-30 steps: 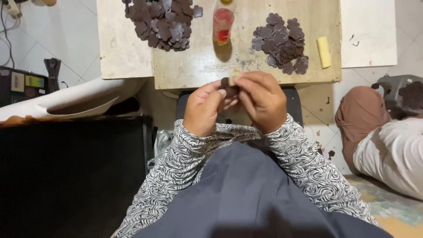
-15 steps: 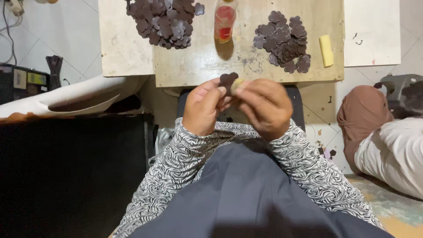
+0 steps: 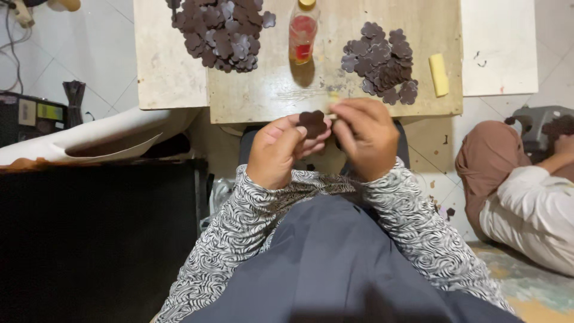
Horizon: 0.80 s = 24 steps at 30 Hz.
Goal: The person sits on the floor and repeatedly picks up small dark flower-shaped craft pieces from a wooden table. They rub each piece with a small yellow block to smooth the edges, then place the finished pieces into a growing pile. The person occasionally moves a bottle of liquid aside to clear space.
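My left hand (image 3: 280, 149) pinches a small dark brown flower-shaped cutout (image 3: 313, 122) between thumb and fingers, just below the front edge of a low wooden board (image 3: 269, 96). My right hand (image 3: 366, 136) is closed right beside it, fingertips at the cutout's right side; a thin pale stick seems to show at its fingertips, but I cannot tell for sure. On the board lie two heaps of the same brown cutouts, one at the far left (image 3: 218, 27) and one at the right (image 3: 381, 60).
A small bottle of red liquid (image 3: 302, 33) stands between the heaps. A yellow block (image 3: 439, 75) lies at the board's right end. Another person in a white sleeve and brown cloth (image 3: 526, 191) crouches at the right. A black box (image 3: 95, 239) fills the left.
Both hands have risen slightly toward the board's edge, and the cutout now shows more fully between the left fingers.
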Tool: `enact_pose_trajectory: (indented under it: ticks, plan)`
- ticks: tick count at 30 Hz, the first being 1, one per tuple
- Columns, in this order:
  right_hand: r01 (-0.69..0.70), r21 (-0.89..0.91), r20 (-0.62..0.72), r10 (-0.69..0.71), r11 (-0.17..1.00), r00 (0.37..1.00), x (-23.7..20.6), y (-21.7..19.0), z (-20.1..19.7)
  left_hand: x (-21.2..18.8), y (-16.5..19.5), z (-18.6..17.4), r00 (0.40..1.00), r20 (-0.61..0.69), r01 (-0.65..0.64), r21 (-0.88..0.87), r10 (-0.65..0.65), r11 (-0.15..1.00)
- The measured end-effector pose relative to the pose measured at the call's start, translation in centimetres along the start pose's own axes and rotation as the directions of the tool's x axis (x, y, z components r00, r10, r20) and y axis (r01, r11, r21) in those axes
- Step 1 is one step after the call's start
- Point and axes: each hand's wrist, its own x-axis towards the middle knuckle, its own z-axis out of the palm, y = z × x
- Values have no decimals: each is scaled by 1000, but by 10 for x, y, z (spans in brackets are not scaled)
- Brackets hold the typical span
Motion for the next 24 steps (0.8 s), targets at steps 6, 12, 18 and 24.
enact_pose_trajectory:
  ticks: [6,12,18,24]
  plan:
    - [-333,731,55,434,596,899,2,-4,-4,3,0,-1,982,-98,-121,343,163,932]
    - [-79,257,104,54,963,993,-5,-11,-3,5,-9,-7,971,12,-235,234,238,944]
    - [-192,348,140,152,917,978,-5,-8,8,12,-14,-15,978,-45,-189,227,204,955]
    - [-73,158,26,70,985,997,2,-12,0,13,-18,-18,990,-72,-97,284,122,954]
